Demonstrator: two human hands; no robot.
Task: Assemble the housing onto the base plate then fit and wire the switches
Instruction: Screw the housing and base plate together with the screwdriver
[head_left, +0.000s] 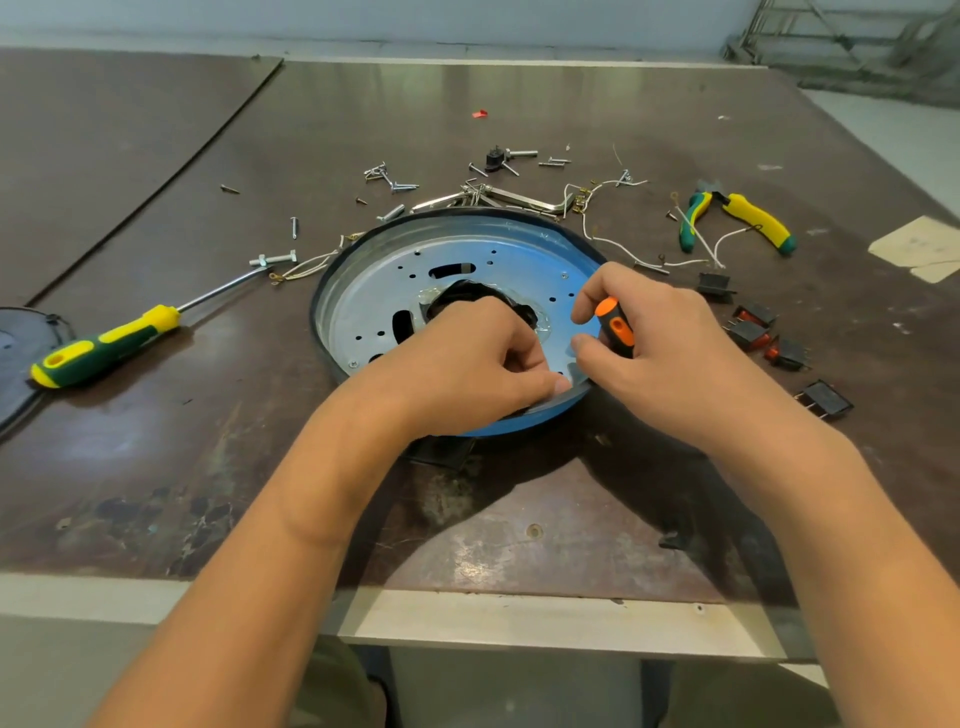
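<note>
A large screwdriver (104, 345) lies idle at the left of the bench (519, 545), well apart from the work. Loose screws (395, 182) are scattered behind the round plate (374, 291), which is placed rim up at the middle of the bench. A black part (441, 449) shows under its near edge.

The left hand (478, 358) is set on the near rim of the plate with its fingers curled and its thumb tip pressed at the edge. Whether a screw is pinched there cannot be told. The right hand (660, 332), just beside it, is clamped on a small screwdriver (615, 325) with an orange handle. The tip is hidden.

The following faults are considered likely:

- The plate is held only by the left hand. If it rocks on the black part beneath it, the tip may be thrown out of the screw head.
- The left thumb is close to where the tip is judged to be, so a slip may drive the tip into it.
- A dropped screw may be lost through the holes in the plate.
- The wires (602, 239) run close to the far rim and may be trapped or nicked.
- The switches (753, 322) lie near the right forearm and may be swept aside.
- The pliers (748, 215), further right, are clear of the work.
</note>
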